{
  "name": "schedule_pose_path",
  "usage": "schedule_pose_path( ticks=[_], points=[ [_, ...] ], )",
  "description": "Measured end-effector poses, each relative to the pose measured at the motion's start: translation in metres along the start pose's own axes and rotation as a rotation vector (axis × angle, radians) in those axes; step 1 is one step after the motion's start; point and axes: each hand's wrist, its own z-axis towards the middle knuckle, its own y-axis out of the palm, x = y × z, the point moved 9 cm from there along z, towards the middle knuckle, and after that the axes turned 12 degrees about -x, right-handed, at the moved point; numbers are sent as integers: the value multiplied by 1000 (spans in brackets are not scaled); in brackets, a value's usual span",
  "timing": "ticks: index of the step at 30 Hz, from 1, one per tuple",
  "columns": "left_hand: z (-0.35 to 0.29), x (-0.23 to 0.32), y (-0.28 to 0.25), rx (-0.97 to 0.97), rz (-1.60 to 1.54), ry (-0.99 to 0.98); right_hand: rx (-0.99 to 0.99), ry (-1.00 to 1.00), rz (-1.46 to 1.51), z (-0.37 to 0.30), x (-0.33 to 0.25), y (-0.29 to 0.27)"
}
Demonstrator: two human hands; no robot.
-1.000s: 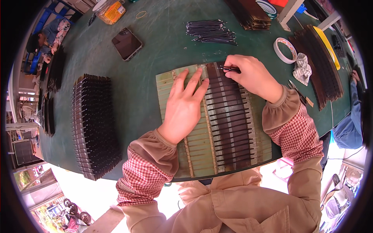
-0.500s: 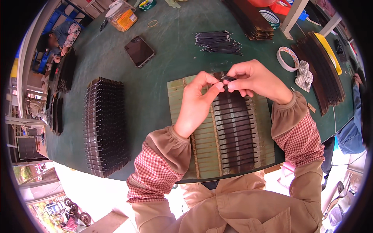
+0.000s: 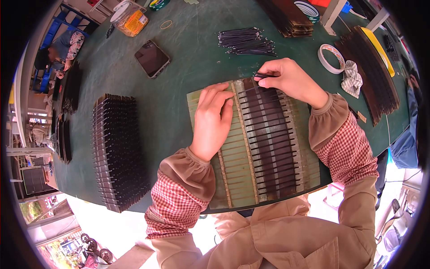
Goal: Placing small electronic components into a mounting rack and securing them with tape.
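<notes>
Black rods (image 3: 271, 141) cross nearly all the brown strip (image 3: 268, 133) on the green board (image 3: 234, 150), a loose pile (image 3: 246, 41) lies unused beyond, the right hand (image 3: 289, 83) pinches a small bundle (image 3: 263, 75) at the strip's far end, and the left hand's (image 3: 209, 123) half-curled fingers sit beside it, any hold unclear.
</notes>
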Motion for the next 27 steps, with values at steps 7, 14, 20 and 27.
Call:
schedule_pose_path(
  ticks=[7, 14, 20, 27],
  points=[
    [-1, -3, 3, -39, -19, -22, 99, -26, -188, -1, -2, 4],
    [4, 18, 21, -178, 339, 67, 185, 44, -539, -10, -12, -2],
    [4, 14, 13, -149, 209, 48, 149, 77, -430, -22, -13, -44],
    [25, -6, 13, -66, -611, -217, -152, 35, 100, -19, -47, -9]
  ],
)
